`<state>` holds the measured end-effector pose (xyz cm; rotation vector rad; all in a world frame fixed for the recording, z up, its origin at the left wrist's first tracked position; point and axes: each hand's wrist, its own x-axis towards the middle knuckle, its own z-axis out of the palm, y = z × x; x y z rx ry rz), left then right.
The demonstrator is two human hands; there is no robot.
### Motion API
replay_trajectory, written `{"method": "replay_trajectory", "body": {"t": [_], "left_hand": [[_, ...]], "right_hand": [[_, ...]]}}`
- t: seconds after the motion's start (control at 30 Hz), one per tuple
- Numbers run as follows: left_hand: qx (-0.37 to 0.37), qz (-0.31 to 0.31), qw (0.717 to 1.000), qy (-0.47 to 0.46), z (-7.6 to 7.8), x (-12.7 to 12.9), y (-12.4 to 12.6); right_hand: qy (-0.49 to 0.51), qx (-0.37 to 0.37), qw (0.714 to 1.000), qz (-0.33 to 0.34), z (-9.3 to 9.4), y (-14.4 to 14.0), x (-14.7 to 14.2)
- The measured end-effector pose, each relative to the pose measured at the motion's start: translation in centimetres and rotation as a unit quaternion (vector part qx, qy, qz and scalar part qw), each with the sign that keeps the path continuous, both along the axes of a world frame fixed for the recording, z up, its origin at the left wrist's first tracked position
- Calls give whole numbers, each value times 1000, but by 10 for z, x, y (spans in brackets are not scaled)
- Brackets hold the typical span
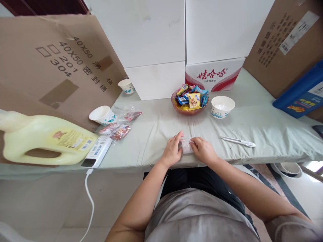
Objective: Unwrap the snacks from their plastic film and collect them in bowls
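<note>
A small clear plastic bag (186,146) lies near the table's front edge, pinched from both sides. My left hand (173,150) grips its left end and my right hand (204,150) grips its right end. What the bag holds cannot be made out. Straight behind the hands stands a reddish bowl (189,110) piled with wrapped snacks (193,99). A white paper cup (222,107) stands to the right of the bowl. A white utility knife (237,141) lies on the cloth to the right of my right hand.
A pale green cloth (264,127) covers the table. At left lie a yellow jug (45,138), a white power strip (97,152), several small filled bags (120,130) and two paper cups (103,115) (127,85). White boxes (156,79) and cardboard cartons (50,64) line the back.
</note>
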<state>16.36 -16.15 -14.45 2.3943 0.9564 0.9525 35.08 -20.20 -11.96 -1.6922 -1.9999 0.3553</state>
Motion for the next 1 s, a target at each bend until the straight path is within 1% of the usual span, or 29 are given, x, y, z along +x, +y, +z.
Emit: {"method": "replay_trajectory", "body": {"t": [0.1,0.17,0.33,0.43,0.5,0.6,0.67,0.7,0.73,0.77,0.8,0.87,0.9,0.93,1.0], "left_hand": [[4,7,1000,3,-2,0,1],[2,9,1000,2,-2,0,1],[-27,6,1000,-4,6,1,-1],[-27,2,999,34,8,3,-1],[-17,12,998,65,6,5,-1],[5,39,996,83,4,8,-1],[17,56,995,83,3,10,-1],[21,61,995,82,3,10,-1],[23,64,994,81,3,11,-1],[23,64,994,80,4,11,-1],[22,62,995,79,5,11,-2],[19,56,996,72,6,10,-2],[17,55,996,65,7,9,-2],[15,55,997,55,7,8,-2],[7,56,998,30,7,4,-2]], "right_hand": [[-50,-66,996,-37,5,13,-9],[-76,-88,992,-48,6,18,-13],[-117,-114,985,-57,8,22,-19],[-123,-127,983,-55,10,25,-21],[-130,-136,981,-53,13,28,-19],[-151,-126,978,-75,18,36,-9],[-165,-94,977,-99,21,40,2],[-167,-67,979,-98,22,41,7],[-165,-35,982,-81,22,39,11],[-158,0,986,-43,22,36,13],[-148,32,988,13,21,32,14],[-125,68,980,136,16,21,12],[-120,71,973,182,12,17,10],[-119,67,967,214,9,13,8],[-124,48,962,237,4,12,9]]}}
